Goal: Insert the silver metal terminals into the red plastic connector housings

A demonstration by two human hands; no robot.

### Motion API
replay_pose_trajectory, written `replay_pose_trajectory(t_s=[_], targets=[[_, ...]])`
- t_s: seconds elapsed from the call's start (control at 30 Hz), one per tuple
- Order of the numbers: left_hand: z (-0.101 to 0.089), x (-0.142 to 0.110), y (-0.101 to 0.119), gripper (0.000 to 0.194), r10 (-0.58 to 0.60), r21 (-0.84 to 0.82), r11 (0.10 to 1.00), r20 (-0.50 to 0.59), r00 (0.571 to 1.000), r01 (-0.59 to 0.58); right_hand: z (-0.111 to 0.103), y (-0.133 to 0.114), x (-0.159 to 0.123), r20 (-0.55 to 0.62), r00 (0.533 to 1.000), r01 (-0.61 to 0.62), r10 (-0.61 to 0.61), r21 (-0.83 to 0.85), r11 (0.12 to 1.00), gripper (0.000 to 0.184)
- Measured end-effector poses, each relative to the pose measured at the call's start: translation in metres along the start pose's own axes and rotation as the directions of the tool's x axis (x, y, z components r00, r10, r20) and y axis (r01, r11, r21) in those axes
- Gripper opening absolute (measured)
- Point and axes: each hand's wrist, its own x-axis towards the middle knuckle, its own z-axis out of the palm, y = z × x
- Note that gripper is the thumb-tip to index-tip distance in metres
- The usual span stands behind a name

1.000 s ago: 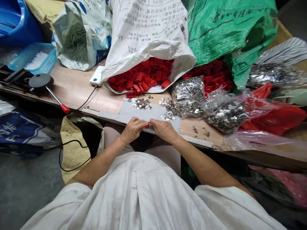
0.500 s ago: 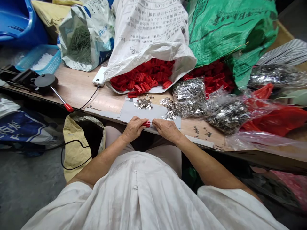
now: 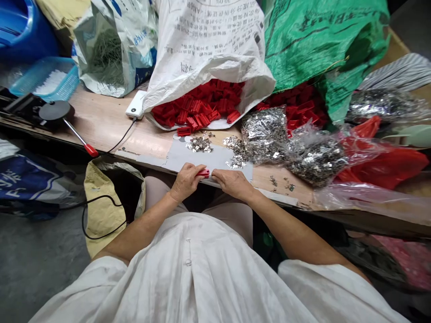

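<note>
At the bench's front edge, my left hand [image 3: 184, 183] is closed on a small red plastic housing [image 3: 204, 172], whose right end shows past the fingertips. Just right of it, my right hand [image 3: 233, 182] has its thumb and fingers pinched together close to that end. Whatever sits in this pinch is too small to make out. Both hands are over the near edge of a grey sheet [image 3: 188, 160]. On the sheet lie a small pile of shiny metal clips [image 3: 199, 144] and, farther right, a second pile of metal pieces [image 3: 237, 161].
Behind the sheet, a white sack [image 3: 208, 40] spills red housings [image 3: 202, 105]. A green sack [image 3: 323, 45] and clear bags of metal pieces [image 3: 264, 134] stand right. At left are a lever tool with a red grip [image 3: 90, 150], a white power bank [image 3: 136, 105] and a blue basket [image 3: 65, 87].
My right fingers have drawn slightly away from the red housing, so more of its right end shows. The left hand keeps its hold. The camera view swayed a little sideways and back.
</note>
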Motion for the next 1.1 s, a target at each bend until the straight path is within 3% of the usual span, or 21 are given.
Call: replay_pose_trajectory(t_s=[0.17, 0.37, 0.67, 0.93, 1.1], targets=[[0.0, -0.001, -0.002, 0.034, 0.006, -0.007, 1.0, 0.013, 1.0, -0.006, -0.009, 0.008, 0.005, 0.037, 0.999, -0.031, 0.028, 0.095, 0.995, 0.028], [-0.002, -0.001, -0.001, 0.035, -0.015, -0.011, 1.0, 0.027, 1.0, 0.015, -0.012, 0.006, 0.013, 0.088, 0.996, -0.006, 0.007, -0.013, 1.0, 0.027], [-0.002, 0.001, -0.002, 0.033, -0.04, -0.011, 0.999, 0.055, 0.998, 0.041, -0.009, -0.004, 0.01, 0.06, 0.997, -0.049, 0.058, -0.142, 0.989, 0.023], [-0.002, 0.002, 0.0, 0.03, -0.037, 0.002, 0.999, 0.046, 0.998, 0.036, -0.011, 0.005, 0.007, 0.047, 0.997, -0.07, 0.067, 0.057, 0.996, 0.026], [-0.002, 0.002, 0.0, 0.029, -0.033, 0.004, 0.999, 0.039, 0.999, 0.032, -0.008, 0.001, 0.005, 0.029, 0.999, -0.036, 0.037, -0.013, 0.999, 0.026]])
